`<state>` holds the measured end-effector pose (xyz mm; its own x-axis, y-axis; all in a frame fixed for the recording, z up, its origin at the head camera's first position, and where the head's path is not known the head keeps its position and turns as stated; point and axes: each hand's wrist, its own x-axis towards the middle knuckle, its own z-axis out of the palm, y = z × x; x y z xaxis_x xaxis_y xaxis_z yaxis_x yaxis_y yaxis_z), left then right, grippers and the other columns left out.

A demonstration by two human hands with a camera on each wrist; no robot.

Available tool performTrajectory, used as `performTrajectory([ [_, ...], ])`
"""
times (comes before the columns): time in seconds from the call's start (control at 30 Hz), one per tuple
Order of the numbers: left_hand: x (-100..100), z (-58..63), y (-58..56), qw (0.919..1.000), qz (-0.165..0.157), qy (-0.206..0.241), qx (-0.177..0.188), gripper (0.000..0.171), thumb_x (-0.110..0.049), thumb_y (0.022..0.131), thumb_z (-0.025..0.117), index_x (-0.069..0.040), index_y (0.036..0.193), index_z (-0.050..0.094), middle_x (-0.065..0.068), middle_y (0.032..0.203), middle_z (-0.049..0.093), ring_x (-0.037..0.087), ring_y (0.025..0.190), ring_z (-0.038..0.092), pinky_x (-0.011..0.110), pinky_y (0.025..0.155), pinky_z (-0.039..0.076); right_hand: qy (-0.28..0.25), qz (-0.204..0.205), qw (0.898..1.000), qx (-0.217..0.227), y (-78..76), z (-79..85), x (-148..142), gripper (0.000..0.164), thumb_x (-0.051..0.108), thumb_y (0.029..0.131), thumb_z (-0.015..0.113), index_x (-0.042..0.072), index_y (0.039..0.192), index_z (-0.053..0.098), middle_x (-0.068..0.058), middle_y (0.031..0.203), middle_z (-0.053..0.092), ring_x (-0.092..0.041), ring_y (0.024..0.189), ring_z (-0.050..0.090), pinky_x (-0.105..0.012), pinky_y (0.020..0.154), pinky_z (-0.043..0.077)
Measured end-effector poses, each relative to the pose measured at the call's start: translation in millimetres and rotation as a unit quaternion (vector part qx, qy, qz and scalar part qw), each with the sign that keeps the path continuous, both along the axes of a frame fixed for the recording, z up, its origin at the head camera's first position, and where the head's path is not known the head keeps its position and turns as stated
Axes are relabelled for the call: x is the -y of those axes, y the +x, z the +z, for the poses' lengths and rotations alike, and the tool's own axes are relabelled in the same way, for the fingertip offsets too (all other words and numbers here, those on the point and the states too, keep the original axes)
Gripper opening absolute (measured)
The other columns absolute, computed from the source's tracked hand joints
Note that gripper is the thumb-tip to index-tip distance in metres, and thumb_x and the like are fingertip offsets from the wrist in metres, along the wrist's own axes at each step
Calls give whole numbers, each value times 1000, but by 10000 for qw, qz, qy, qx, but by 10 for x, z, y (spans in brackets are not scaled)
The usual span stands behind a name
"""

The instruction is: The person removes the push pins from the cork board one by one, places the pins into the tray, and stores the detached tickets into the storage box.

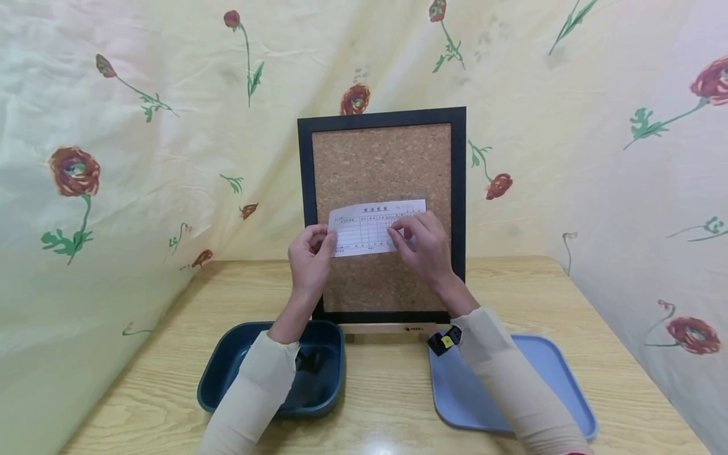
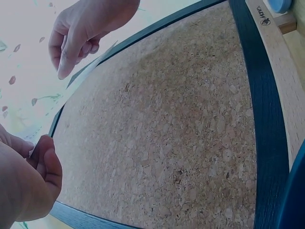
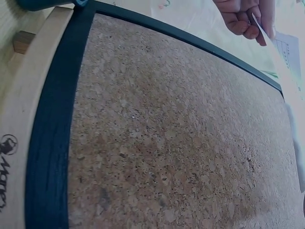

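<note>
A white printed form slip (image 1: 355,230) is held up in front of the cork board (image 1: 382,161). My left hand (image 1: 311,253) pinches its left edge between thumb and curled fingers; the right wrist view shows the same left hand (image 3: 248,16) on the paper's edge. My right hand (image 1: 421,243) is over the right part of the slip, fingers bent and thumb close to the index finger. In the left wrist view the right hand (image 2: 90,38) hangs beside the slip, seen nearly edge-on. I cannot tell whether its fingertips hold anything small.
The black-framed board stands on a light wooden base (image 1: 387,328) on the wood-grain table (image 1: 387,392). A dark blue bin (image 1: 207,373) with something black inside is at the left, a light blue tray (image 1: 466,398) at the right. Floral cloth (image 1: 188,158) hangs behind and at the sides.
</note>
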<state>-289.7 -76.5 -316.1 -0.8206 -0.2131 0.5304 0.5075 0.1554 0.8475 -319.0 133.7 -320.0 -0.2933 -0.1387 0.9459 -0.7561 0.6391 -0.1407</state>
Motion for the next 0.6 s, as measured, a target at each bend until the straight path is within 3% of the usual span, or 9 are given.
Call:
performTrajectory([
  [0.6,90,-113,169,9996,-218,4,175,18,-10,99,60,3,109,67,23,101,75,13,75,62,17,65,48,228,189,9996,-24,177,-128,22,10,6,83,78,3,88,70,-10,74,61,-22,73,50,-31,68,37],
])
